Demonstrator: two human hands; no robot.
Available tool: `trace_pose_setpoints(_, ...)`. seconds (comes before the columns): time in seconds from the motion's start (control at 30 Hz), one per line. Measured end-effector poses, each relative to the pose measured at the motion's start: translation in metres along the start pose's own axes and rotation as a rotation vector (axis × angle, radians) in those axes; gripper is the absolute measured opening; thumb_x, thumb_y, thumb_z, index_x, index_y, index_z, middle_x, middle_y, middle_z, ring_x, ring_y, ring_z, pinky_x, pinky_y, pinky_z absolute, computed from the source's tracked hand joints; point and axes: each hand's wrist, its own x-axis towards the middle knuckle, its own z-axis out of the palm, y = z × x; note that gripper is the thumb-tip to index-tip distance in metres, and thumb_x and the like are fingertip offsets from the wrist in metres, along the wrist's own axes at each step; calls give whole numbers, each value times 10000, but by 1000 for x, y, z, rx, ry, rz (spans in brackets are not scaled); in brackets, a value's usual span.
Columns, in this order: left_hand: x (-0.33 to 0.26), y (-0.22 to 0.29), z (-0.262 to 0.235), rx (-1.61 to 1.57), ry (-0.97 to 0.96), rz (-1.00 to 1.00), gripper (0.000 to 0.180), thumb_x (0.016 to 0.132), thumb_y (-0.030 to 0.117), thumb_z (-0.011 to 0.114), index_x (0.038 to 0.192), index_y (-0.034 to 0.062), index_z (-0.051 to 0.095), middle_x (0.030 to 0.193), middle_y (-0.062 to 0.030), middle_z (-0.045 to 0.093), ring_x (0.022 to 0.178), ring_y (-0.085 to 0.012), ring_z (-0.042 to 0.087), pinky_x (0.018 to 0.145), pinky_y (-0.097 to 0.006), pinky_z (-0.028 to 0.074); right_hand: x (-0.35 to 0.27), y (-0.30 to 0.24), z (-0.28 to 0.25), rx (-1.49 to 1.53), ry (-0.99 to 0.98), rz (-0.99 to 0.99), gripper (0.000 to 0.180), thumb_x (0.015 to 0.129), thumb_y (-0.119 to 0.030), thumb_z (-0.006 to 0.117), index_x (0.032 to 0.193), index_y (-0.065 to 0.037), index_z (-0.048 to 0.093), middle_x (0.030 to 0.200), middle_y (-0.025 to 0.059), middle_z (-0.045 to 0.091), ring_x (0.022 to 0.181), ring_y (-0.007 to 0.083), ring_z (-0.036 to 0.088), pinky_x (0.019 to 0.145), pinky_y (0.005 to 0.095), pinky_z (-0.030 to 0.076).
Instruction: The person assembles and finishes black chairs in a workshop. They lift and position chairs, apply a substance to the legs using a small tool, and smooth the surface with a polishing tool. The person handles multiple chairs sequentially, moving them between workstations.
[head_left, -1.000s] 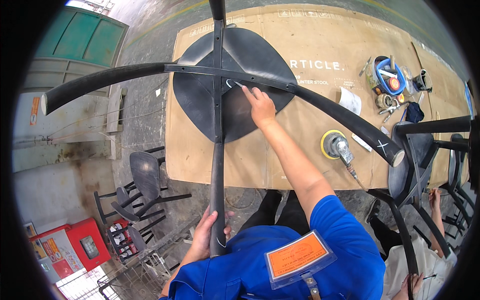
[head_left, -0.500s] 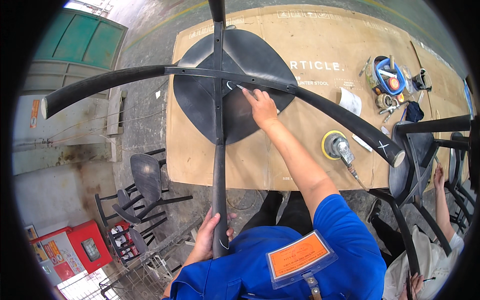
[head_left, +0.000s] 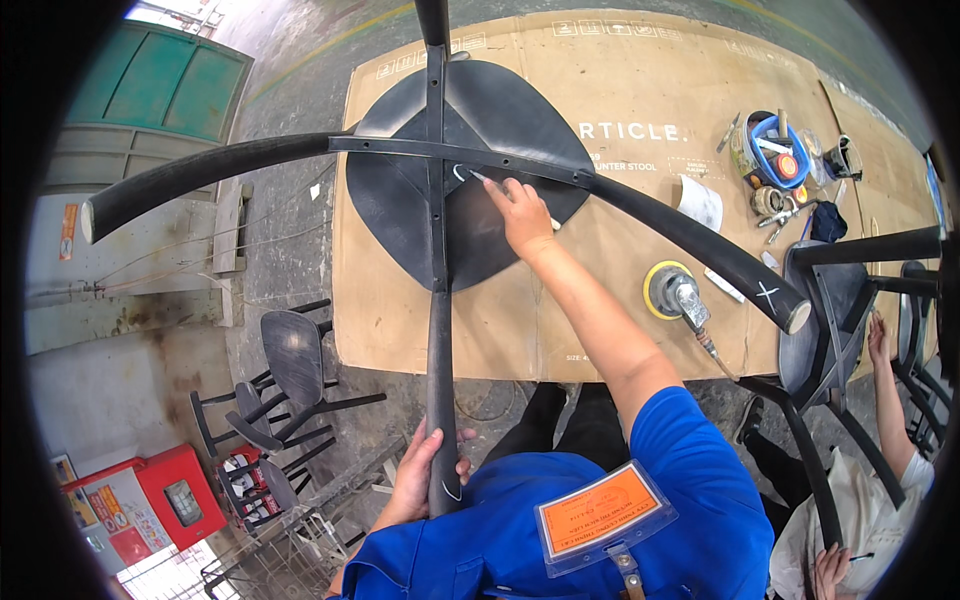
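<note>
A pen held over an upturned black stool
The person's right hand pinches the pen beside a curved white mark near the crossed bars; the left hand's fingers wrap one leg. The stool lies seat-down on cardboard.
</note>
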Motion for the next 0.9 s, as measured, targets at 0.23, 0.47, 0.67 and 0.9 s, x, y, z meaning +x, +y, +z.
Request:
trace_pose_setpoints(0.23,0,0,0,9,-1,1,490,925,294,498,1325,111,281,1121,-201,506,621,-191,514,503,-295,466,1,-6,-2,-77,16,13,491,762,-35,509,1230,-179,562,979,51,528,866,236,532,709,357,458)
trace_pose_setpoints(0.47,2,-2,-6,-45,-23,-25,506,924,273,504,1350,137,268,1116,-187,509,655,-211,536,526,-320,486,11,2,-7,-79,77,-12,461,764,-36,507,1184,-201,603,976,34,551,857,230,534,689,347,445)
trace_pose_setpoints(0.67,0,-3,-6,-53,-21,-25,515,925,277,503,1365,162,261,1114,-179,511,649,-207,526,520,-310,479,12,-1,-4,181,117,61,456,773,7,486,1147,-209,632,974,56,572,864,264,556,723,378,458)
trace_pose_setpoints(0.9,1,-3,-6,-62,-20,-28,514,928,272,499,1370,168,257,1107,-176,517,647,-206,525,522,-305,474,12,-9,4,274,22,189,419,781,25,492,1101,-188,657,944,58,594,863,289,574,756,393,466)
